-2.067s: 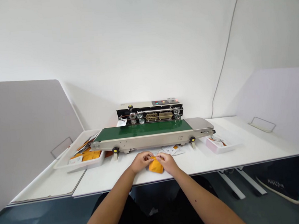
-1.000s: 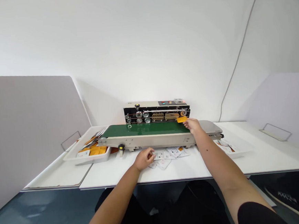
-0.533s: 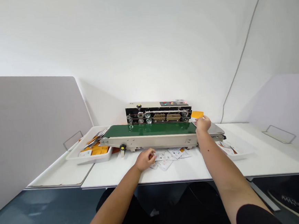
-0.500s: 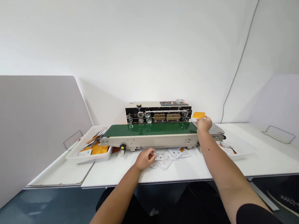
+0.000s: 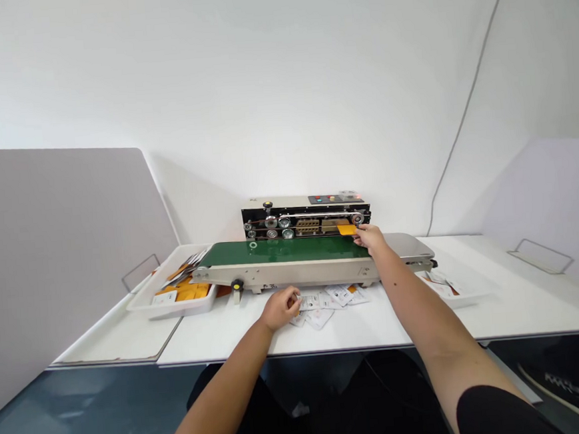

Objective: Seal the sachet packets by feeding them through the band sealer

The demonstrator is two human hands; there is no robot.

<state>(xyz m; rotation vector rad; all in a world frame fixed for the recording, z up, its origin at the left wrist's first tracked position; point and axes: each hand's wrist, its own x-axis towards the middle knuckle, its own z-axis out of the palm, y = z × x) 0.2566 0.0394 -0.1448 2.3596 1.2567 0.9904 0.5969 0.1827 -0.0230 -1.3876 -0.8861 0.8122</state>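
Observation:
My right hand (image 5: pixel 370 238) pinches an orange packet (image 5: pixel 346 229) by its right side. The packet is held up against the rollers at the right part of the band sealing machine (image 5: pixel 304 201), above the green conveyor belt (image 5: pixel 292 249). On the table in front of the conveyor rests my left hand (image 5: pixel 281 308), its fingers curled in. Whatever its fingers may hold is hidden. Touching or just beside it lie several loose white printed sachets (image 5: pixel 320 317), spread below the conveyor's front edge.
A white tray (image 5: pixel 176 308) full of orange and white packets stands at the belt's left end. Another tray (image 5: pixel 469 300) with packets sits at the right, partly behind my forearm. Upright panels (image 5: pixel 61 248) flank the table, and a cable (image 5: pixel 470 96) runs down the wall.
My right hand has moved left with the orange packet, from the conveyor's right end to the machine's rollers. My left hand has stayed in place.

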